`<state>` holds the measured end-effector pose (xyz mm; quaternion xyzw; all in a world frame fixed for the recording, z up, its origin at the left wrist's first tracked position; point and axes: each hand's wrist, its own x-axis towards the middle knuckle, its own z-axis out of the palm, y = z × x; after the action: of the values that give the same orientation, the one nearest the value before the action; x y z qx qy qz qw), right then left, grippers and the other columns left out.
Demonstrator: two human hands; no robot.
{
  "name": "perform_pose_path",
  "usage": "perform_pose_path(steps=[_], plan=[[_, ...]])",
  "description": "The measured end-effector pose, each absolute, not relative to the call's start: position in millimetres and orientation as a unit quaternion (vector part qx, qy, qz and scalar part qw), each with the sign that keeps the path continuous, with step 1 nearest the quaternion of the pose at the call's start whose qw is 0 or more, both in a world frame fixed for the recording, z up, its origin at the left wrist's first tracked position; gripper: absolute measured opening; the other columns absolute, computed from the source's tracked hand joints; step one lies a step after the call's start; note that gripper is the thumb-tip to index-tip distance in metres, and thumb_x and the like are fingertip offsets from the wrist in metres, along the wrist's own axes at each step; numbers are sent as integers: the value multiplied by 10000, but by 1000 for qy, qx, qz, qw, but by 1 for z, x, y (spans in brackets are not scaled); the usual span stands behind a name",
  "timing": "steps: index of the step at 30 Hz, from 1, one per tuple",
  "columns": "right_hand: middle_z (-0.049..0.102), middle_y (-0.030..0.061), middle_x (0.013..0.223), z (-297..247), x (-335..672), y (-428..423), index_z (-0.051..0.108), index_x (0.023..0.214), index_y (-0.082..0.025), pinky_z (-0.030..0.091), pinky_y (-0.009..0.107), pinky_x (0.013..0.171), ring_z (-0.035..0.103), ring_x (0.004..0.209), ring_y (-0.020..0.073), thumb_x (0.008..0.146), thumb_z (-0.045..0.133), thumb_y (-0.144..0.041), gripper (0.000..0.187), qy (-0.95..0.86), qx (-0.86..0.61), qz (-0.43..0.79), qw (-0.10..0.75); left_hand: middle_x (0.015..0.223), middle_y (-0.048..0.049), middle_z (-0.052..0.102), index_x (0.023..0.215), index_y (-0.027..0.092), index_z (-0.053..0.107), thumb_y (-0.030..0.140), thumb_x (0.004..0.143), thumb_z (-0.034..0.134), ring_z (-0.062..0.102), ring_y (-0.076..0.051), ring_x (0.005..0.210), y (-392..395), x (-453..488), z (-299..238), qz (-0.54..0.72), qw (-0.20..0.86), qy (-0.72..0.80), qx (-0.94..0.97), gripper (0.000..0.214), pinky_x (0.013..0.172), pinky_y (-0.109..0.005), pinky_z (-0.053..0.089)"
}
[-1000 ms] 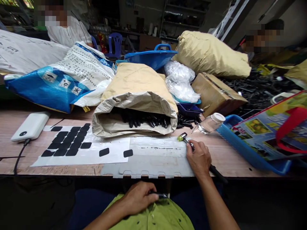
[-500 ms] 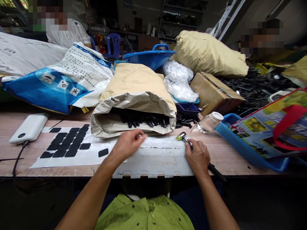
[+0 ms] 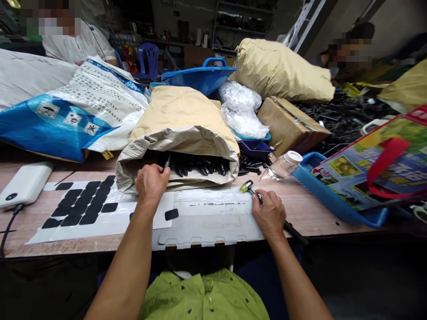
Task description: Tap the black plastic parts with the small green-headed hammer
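Note:
My left hand (image 3: 151,182) is closed at the left side of the open mouth of a tan woven sack (image 3: 187,109). A slim dark piece with a greyish side (image 3: 167,162) sticks up from between its thumb and fingers; its lower end is hidden. Inside the sack lie many shiny black parts (image 3: 203,166). My right hand (image 3: 270,212) grips a small hammer (image 3: 293,233) by its handle, over the right end of a grey plastic board (image 3: 210,224). The hammer head has a yellow-green face and points left.
Left are a white sheet with black rounded stickers (image 3: 82,200) and a white power bank (image 3: 26,184). A clear bottle (image 3: 283,165), a blue tray (image 3: 336,200) and a colourful bag (image 3: 373,155) stand right. A cardboard box (image 3: 290,124) sits behind; two people are beyond.
My left hand has moved left and up to the sack's mouth, and a slim dark piece now shows in it. My right hand keeps the hammer. The whole view has shifted slightly.

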<state>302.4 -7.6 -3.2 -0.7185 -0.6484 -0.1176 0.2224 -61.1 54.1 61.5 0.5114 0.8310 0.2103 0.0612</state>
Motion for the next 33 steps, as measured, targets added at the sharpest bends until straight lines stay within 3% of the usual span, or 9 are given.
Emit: perform_pose_path(steps=[2, 5, 10, 22, 33], plan=[[626, 70, 955, -3, 302, -7, 706, 1079, -216, 308, 323, 751, 499, 872, 211, 957, 530, -327, 241, -648, -719, -118, 220, 1020, -111, 708, 954, 198, 747, 460, 892, 631, 630, -296, 979, 41, -56, 70, 252, 48, 796, 548, 293, 834, -392, 493], [622, 70, 942, -3, 301, -7, 709, 1077, -217, 300, 324, 743, 492, 864, 211, 954, 536, -330, 241, -646, -722, -118, 216, 986, -56, 687, 941, 215, 715, 430, 912, 647, 606, -233, 920, 20, -32, 74, 274, 143, 665, 680, 227, 784, -336, 477], [625, 66, 955, -4, 302, -9, 710, 1082, -218, 300, 326, 743, 486, 867, 206, 956, 543, -331, 237, -646, -723, -118, 215, 895, -23, 661, 884, 218, 678, 340, 880, 716, 570, -216, 892, 0, 12, 55, 195, 227, 496, 815, 128, 772, -328, 421], [636, 75, 963, -1, 301, -9, 716, 1090, -214, 299, 330, 745, 496, 868, 211, 948, 547, -324, 247, -643, -725, -109, 223, 912, -22, 671, 929, 239, 715, 306, 846, 745, 546, -233, 940, 0, 24, 16, 261, 267, 493, 786, 110, 864, -366, 405], [645, 77, 957, -3, 306, -7, 726, 1098, -211, 346, 328, 768, 524, 882, 218, 960, 536, -331, 263, -645, -726, -85, 223, 900, -12, 694, 949, 247, 748, 308, 823, 775, 544, -233, 950, 2, 25, 16, 260, 284, 497, 778, 142, 855, -359, 396]])
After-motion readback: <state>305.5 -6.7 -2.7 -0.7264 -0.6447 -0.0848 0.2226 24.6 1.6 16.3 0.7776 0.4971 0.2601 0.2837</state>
